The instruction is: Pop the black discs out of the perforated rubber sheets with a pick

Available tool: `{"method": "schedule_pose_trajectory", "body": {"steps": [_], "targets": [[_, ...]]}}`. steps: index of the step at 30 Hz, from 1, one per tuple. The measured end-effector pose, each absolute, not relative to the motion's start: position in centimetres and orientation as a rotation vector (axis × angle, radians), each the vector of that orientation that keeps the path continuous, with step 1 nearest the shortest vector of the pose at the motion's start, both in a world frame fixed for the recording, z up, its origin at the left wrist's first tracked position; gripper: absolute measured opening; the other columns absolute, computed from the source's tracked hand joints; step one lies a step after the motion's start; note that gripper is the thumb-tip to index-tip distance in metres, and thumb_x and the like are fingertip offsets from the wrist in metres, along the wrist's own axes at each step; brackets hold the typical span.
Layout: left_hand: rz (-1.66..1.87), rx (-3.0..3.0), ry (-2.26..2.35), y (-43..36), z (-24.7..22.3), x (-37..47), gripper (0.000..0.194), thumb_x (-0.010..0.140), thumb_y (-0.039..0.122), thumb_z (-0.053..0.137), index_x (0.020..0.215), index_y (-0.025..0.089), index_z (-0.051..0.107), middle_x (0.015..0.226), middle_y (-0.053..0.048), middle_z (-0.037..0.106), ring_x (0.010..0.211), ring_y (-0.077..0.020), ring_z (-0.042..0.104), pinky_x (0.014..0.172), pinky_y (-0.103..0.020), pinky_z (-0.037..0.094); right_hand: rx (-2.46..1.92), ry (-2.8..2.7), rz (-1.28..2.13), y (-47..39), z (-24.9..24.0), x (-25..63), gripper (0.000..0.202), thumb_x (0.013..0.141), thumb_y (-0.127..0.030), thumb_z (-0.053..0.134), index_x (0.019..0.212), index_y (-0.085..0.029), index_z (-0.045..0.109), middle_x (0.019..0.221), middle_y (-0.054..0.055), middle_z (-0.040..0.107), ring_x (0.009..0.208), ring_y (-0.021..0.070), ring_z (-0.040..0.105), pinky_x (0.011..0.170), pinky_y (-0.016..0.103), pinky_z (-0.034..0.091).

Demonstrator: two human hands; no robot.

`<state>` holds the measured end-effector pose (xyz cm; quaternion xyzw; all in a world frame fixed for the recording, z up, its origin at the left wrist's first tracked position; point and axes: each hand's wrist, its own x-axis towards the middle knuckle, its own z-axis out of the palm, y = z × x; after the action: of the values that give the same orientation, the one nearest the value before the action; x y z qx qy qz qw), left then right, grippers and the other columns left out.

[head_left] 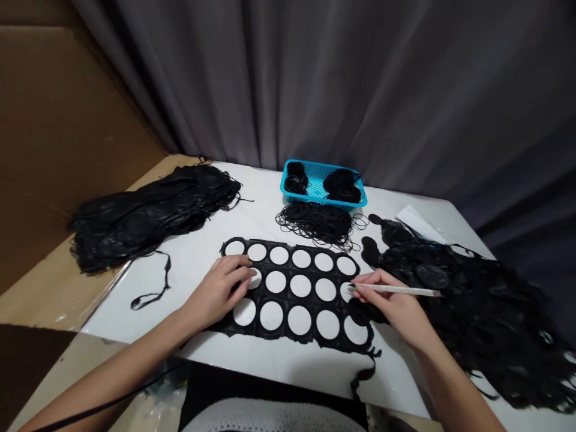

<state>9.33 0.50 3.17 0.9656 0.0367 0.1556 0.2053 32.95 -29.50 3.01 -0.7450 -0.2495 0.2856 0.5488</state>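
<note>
A black rubbery sheet (288, 303) with rows of round holes lies flat before me, and the white tabletop shows through the holes. My left hand (227, 285) rests on its left side, fingers apart and fingertips touching the sheet around a middle-row hole. In my right hand (382, 294) is a slim white pencil-like stick (405, 290), gripped near its dark tip. That tip is at the rightmost hole of the middle row. Just below my right fingers are some black pieces (360, 312), partly hidden, whose shape I cannot make out.
At the back, a blue basket (324, 201) holds black rings, with a pile of thin black rings (315, 222) in front. A stack of black sheets (153, 210) lies left. A large black heap (477, 312) covers the right side. A cardboard wall (67, 108) stands left.
</note>
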Motion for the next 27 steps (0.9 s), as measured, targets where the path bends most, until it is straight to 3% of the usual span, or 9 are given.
{"method": "schedule_pose_trajectory", "body": {"steps": [12,18,22,27], "targets": [[0.385,2.662,0.275,1.9,2.4,4.9,0.023,0.102,0.024,0.045,0.112,0.022,0.065,0.122,-0.008,0.061,0.117,-0.0247,0.057,0.1,-0.043,0.048,-1.717,-0.784,0.674,-20.0,3.5,33.5,0.028,0.083,-0.049,0.073,0.084,-0.022,0.066,0.096,0.007,0.073,0.088,0.0235,0.071,0.08,0.038,0.056],[0.324,2.64,0.139,0.9,1.8,6.1,0.028,0.101,0.022,0.046,0.126,0.02,0.06,0.135,-0.011,0.056,0.128,-0.0258,0.054,0.107,-0.042,0.047,-1.795,-1.0,0.767,-16.4,3.5,32.9,0.02,0.087,-0.042,0.066,0.082,-0.022,0.064,0.1,0.007,0.073,0.089,0.0234,0.068,0.078,0.036,0.052],[0.244,2.651,-0.062,-0.7,1.4,8.1,0.042,0.1,0.029,0.054,0.14,0.018,0.05,0.148,-0.014,0.049,0.14,-0.0289,0.045,0.115,-0.046,0.041,-1.788,-1.108,0.799,-14.5,2.4,32.2,0.019,0.086,-0.039,0.064,0.076,-0.022,0.062,0.099,0.007,0.073,0.094,0.0247,0.066,0.082,0.037,0.05],[0.138,2.734,-0.18,-1.5,0.1,9.3,0.067,0.096,0.04,0.064,0.152,0.016,0.037,0.16,-0.018,0.032,0.149,-0.0324,0.028,0.121,-0.05,0.029,-1.723,-0.855,0.776,-15.1,1.1,33.1,0.026,0.087,-0.047,0.068,0.087,-0.022,0.064,0.09,0.006,0.073,0.085,0.0223,0.069,0.076,0.035,0.053]]}}
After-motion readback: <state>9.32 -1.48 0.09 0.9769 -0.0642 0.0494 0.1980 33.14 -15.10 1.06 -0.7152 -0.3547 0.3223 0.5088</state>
